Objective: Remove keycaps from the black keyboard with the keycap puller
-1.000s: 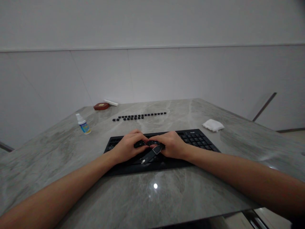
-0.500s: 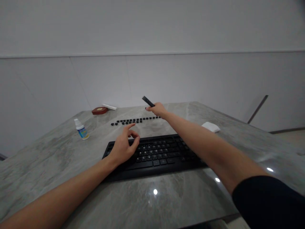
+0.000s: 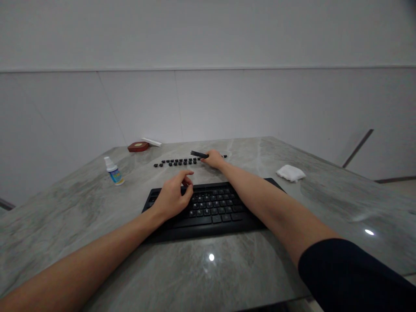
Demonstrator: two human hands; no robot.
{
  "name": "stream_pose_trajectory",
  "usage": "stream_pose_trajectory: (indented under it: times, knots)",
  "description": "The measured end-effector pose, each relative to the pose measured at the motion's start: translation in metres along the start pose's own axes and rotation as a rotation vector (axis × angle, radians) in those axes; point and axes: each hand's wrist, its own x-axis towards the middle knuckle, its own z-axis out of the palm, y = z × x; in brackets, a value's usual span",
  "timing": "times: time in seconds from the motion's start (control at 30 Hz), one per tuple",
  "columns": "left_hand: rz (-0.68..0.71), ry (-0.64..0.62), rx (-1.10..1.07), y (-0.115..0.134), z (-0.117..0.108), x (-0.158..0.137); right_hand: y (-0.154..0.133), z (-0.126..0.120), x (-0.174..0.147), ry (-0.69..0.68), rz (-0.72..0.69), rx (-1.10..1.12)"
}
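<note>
A black keyboard lies in front of me, with pale spots in its middle rows where keycaps appear to be off. Over its left part rests my left hand, fingers loosely curled, thumb and index apart, nothing visible between them. Farther out, my right hand is closed around a slim black brush that points left. That hand is low at the right part of the rows of loose black keycaps. Its fingertips are partly hidden, so I cannot tell whether a keycap is also in them.
A white spray bottle with a blue label stands on the left of the grey marble table. A red-brown case and a white flat strip lie at the back left. White folded cloth or tissue lies at the right.
My right hand has come down toward the keycap rows, and the brush now lies flatter. The left hand has stayed over the keyboard, its index finger a little more bent.
</note>
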Motion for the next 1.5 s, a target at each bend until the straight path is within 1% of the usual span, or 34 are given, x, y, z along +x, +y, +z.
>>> stream_pose_trajectory:
  times: [0.23, 0.57, 0.77, 0.9, 1.0, 1.2, 1.5]
  knots:
    - [0.001, -0.023, 0.015, 0.000, 0.001, 0.000, -0.003, 0.009, 0.005, -0.044, -0.035, -0.067]
    - [-0.005, -0.039, 0.009, 0.001, 0.000, -0.001, -0.003, 0.011, 0.006, -0.079, -0.048, -0.138]
    - [-0.010, -0.053, 0.012, 0.002, 0.000, -0.001, -0.003, 0.011, 0.005, -0.061, -0.067, -0.146]
    - [-0.001, -0.055, 0.018, 0.001, 0.000, -0.001, -0.003, 0.008, 0.004, -0.008, -0.095, -0.139]
    - [0.009, -0.055, 0.030, 0.001, 0.000, -0.001, -0.006, 0.006, 0.002, 0.018, -0.140, -0.128]
    - [0.015, -0.054, 0.044, 0.003, -0.001, -0.001, -0.012, 0.008, -0.005, -0.056, -0.251, -0.104]
    - [0.037, -0.050, 0.044, 0.001, 0.000, -0.002, -0.017, 0.005, -0.010, -0.078, -0.236, -0.107]
